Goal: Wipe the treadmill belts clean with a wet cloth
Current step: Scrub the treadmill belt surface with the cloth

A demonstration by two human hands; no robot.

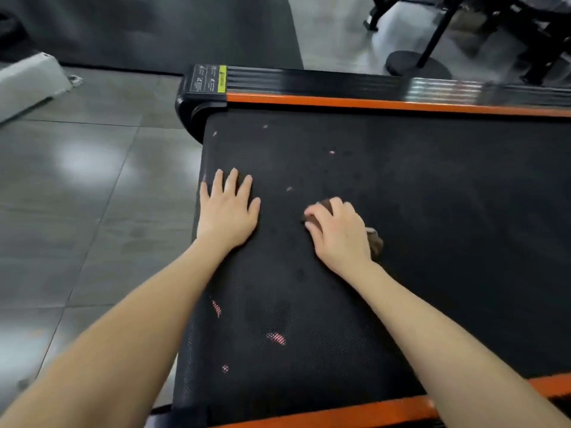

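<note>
Head view, looking down at the rear end of a treadmill.

- Belt (417, 211): black, textured, fills the middle and right of the frame. Several small pink marks on it; the largest pink patch (276, 338) lies between the 2 forearms, nearer the camera.
- Left hand (227, 208): palm down, flat on the belt near its end edge, fingers straight and slightly spread. It holds nothing.
- Right hand (336, 233): on the belt, beside the left hand and apart from it. Fingers are curled over the cloth (375, 244) and press it onto the belt.
- Cloth: brown, bunched under the right palm. Only 2 bits show, 1 past the fingertips and 1 at the wrist side. Cannot tell from the frame whether it is wet.
- Orange strip (370, 104) runs along the far side of the belt, with a black side rail (309, 80) beyond it. A second orange strip (355, 410) runs along the near side, partly covered by the right forearm.
- Warning label (208, 79) with a yellow-green band sits on the far rail's end corner; text too small to read.
- Floor (92, 180): grey glossy tiles to the left of the treadmill, with light reflections.
- Top right: a round black base (404, 63) and dark frame legs, blurred
</note>
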